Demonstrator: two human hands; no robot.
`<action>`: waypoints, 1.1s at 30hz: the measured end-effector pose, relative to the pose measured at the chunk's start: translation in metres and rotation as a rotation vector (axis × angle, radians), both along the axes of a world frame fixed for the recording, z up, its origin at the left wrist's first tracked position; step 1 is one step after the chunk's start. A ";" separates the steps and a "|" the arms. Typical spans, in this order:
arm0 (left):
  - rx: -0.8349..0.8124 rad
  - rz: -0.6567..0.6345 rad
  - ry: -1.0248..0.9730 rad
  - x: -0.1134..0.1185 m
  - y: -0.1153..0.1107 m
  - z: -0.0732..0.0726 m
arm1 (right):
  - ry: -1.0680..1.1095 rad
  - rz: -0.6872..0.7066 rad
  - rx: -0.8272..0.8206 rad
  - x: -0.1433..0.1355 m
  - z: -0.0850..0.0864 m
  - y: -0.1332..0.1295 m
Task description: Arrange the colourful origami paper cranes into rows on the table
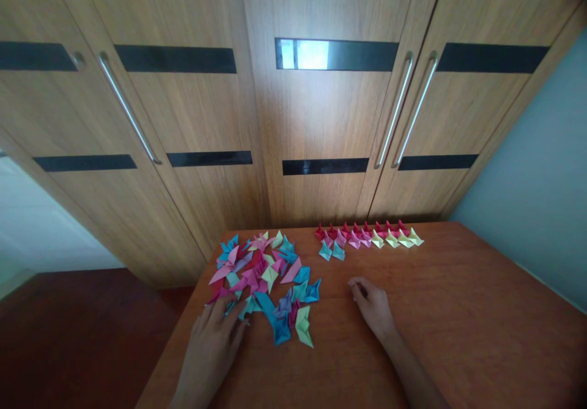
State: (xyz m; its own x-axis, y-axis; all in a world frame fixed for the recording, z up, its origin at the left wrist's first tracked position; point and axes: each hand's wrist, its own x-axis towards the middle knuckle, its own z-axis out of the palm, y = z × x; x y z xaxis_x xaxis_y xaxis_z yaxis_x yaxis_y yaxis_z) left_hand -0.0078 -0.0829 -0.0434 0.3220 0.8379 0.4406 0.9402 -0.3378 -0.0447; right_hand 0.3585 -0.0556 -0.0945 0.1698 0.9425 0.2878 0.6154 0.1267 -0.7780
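Note:
At the near left edge of a pile of folded paper boats (251, 279), my left hand (211, 334) reaches in with its fingers apart. Its fingertips are at a turquoise paper boat (251, 305); whether they touch it I cannot make out. The pile mixes pink, blue, turquoise, purple and pale green pieces. My right hand (375, 310) rests on the table, fingers curled, and nothing shows in it. Beyond it stand rows of paper boats: red boats (345, 230) at the back, pink and yellow boats (391, 239) before them, and two turquoise boats (338, 251) in front.
The brown wooden table (440, 335) ends against a wooden wardrobe (316, 195) with long metal handles (415, 109). A pale blue wall (532, 201) runs along the right. Dark reddish floor (92, 329) shows past the table's left edge.

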 end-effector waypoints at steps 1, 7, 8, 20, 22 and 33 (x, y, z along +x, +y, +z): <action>0.001 -0.017 0.007 -0.001 0.003 -0.001 | -0.004 -0.001 -0.004 0.000 0.000 0.000; 0.044 -0.108 -0.015 -0.008 0.013 -0.008 | -0.015 0.004 -0.015 -0.001 0.002 0.000; 0.052 -0.119 -0.029 -0.008 0.014 -0.008 | -0.016 0.006 -0.015 -0.001 0.003 0.000; 0.077 -0.086 -0.256 0.001 0.013 0.010 | 0.017 -0.002 -0.017 -0.003 0.004 0.000; 0.079 -0.069 -0.314 0.003 0.011 0.014 | 0.015 0.003 -0.025 -0.003 0.004 -0.001; -0.206 -0.275 -0.506 0.092 0.035 0.043 | 0.015 -0.009 0.009 -0.003 0.007 0.001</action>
State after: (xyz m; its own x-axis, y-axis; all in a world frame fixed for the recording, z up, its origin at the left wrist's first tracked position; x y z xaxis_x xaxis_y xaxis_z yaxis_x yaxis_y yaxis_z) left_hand 0.0841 -0.0481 -0.0005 0.3321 0.8381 0.4329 0.7046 -0.5255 0.4768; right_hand 0.3556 -0.0549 -0.0880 0.1827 0.9382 0.2938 0.6045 0.1284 -0.7862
